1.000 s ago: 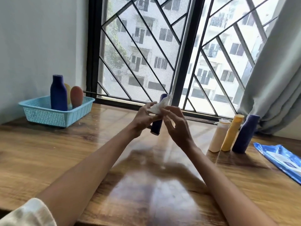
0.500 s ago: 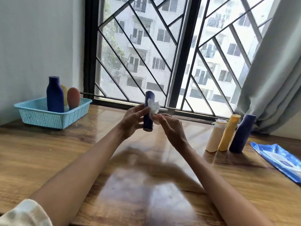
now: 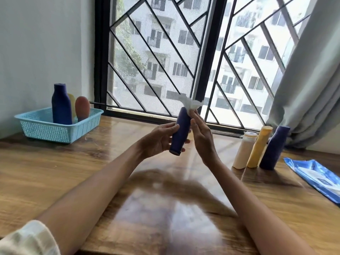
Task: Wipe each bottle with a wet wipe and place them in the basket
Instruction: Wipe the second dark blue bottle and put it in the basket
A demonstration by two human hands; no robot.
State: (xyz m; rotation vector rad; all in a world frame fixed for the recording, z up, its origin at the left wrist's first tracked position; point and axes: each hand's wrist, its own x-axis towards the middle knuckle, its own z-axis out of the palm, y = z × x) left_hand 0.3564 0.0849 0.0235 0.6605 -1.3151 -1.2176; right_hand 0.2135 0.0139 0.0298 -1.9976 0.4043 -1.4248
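We hold the dark blue bottle [image 3: 180,132] tilted in the air over the middle of the table [image 3: 55,172], our left hand [image 3: 158,141] grasping its lower body with thumb and fingers only loosely curled round it, while our right hand [image 3: 201,134] pinches the wet wipe [image 3: 189,103] against its upper end. Because the grip looks light and the wipe is damp, we judge the bottle could slip and drop. A fall toward the table's right edge could topple the three bottles [image 3: 257,148] waiting there, well apart from the basket [image 3: 44,128] at the far left corner.

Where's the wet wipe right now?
Head view, centre: the wet wipe is pinched by the right hand against the top of the dark blue bottle held by the left hand.
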